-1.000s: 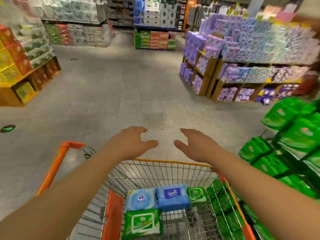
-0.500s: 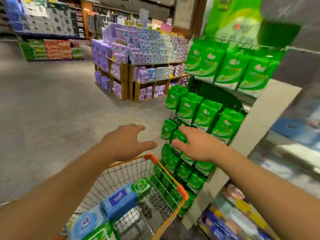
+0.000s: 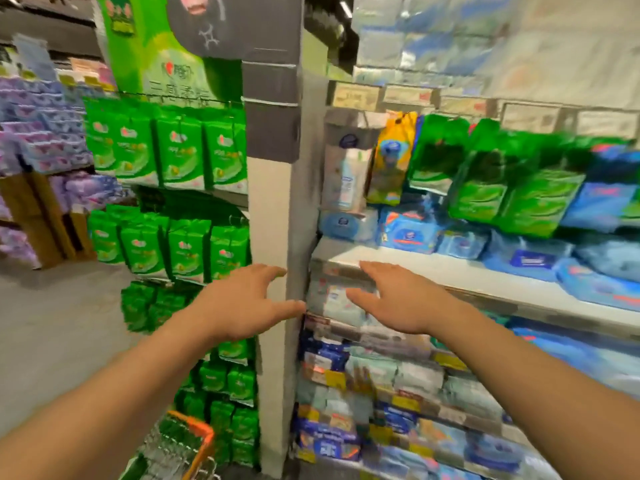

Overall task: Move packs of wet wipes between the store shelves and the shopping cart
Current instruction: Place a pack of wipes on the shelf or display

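Reaching with both hands spread and empty, left hand [image 3: 242, 306] and right hand [image 3: 398, 299] mid-frame before the pale wipes pack [image 3: 332, 299] under the shelf [image 3: 450, 275], with the cart [image 3: 194, 441] bottom left, a hurried grab might topple neighbouring packs.

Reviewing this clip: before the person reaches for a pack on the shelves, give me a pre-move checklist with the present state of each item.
1. Left hand free: ok, fingers spread, holding nothing.
2. Right hand free: ok, open, holding nothing.
3. Stock within view: ok, blue packs lie on the white shelf, beside the post.
4. Target pack chosen: cannot tell, neither hand touches a pack.
5. Shopping cart nearby: ok, its orange corner shows at lower left.
6. Room in the cart: cannot tell, the basket is mostly out of view.
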Motion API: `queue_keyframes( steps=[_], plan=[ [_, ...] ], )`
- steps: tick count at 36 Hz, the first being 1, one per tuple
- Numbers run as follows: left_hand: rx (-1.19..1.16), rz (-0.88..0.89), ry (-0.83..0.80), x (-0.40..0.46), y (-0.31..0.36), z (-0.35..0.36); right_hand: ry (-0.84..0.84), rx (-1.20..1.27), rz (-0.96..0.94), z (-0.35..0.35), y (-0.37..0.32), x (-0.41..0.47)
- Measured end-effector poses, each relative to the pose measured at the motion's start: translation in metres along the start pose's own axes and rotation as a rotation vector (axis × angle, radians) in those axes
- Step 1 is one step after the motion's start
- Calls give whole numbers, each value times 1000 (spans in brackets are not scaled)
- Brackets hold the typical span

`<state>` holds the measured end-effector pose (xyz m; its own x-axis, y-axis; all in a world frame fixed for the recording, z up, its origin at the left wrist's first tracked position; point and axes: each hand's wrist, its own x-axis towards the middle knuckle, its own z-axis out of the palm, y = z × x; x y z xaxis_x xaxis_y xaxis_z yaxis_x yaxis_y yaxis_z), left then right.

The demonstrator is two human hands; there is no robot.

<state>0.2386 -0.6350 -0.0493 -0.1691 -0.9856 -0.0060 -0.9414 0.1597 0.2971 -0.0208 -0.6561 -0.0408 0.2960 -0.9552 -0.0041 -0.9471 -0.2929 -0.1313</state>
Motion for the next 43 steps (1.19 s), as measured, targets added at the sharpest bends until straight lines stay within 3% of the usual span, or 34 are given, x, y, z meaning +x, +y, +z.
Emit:
queue_keyframes(
  steps=[9, 15, 43],
  plan=[
    [-36, 185, -53, 69, 121, 35, -28, 53, 192, -2, 140, -29],
    [-34, 210, -98, 108, 166, 55, 0, 85, 255, 2, 200, -37],
    [-148, 505, -298, 301, 275, 135, 26, 165, 685, 8, 351, -7]
  ],
)
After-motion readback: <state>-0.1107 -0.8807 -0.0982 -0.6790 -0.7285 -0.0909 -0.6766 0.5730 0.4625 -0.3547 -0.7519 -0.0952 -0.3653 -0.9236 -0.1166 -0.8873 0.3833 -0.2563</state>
